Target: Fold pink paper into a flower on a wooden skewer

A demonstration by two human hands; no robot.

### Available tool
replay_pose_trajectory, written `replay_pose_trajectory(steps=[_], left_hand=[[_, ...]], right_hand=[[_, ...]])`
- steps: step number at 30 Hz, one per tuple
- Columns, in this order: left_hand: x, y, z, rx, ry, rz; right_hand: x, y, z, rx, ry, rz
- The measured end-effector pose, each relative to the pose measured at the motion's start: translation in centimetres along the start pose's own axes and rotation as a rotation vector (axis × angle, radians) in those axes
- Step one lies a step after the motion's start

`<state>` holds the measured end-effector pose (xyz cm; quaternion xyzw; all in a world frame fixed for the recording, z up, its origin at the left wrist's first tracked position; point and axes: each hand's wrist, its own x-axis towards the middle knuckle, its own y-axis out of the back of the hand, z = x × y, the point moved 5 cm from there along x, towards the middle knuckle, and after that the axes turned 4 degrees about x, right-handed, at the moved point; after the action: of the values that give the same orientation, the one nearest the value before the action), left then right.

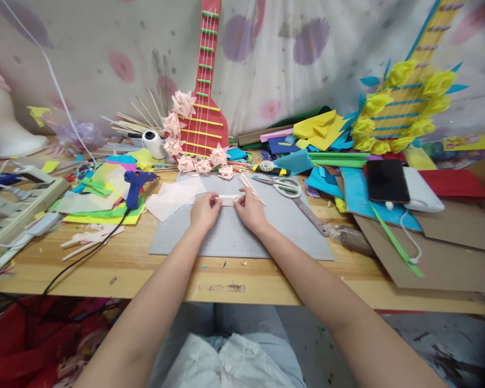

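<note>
My left hand (204, 210) and my right hand (249, 209) rest close together on a grey cutting mat (275, 226) at the table's middle. Both pinch a small pale pink paper strip (228, 200), one hand at each end, fingers curled onto it. Loose pale pink paper sheets (173, 196) lie just left of my left hand. Several thin wooden sticks (250, 187) lie beyond my right hand.
A blue glue gun (135, 186) lies on coloured paper at left, its cord trailing off the edge. Scissors (285, 186), a ruler (311, 215), a phone (387, 180), cardboard (448, 253) at right. Red paper guitar (204, 116) with pink flowers (186, 148) behind; yellow guitar (404, 108) far right.
</note>
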<state>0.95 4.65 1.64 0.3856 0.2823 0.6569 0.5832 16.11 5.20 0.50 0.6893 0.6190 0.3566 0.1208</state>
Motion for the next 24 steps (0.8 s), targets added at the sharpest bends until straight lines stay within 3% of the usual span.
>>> replay_pose_trajectory(steps=[5,15,24], left_hand=[[-0.02,-0.16,0.35,0.072,0.061,-0.006],[-0.18,-0.24,0.63,0.152,0.031,0.03],[-0.07,-0.28,0.28,0.102,0.075,0.062]], right_hand=[[-0.12,0.18,-0.4,-0.039,0.003,0.024],[-0.3,0.0,-0.89,-0.181,0.055,0.035],[-0.1,-0.08,-0.93,-0.258,0.053,0.014]])
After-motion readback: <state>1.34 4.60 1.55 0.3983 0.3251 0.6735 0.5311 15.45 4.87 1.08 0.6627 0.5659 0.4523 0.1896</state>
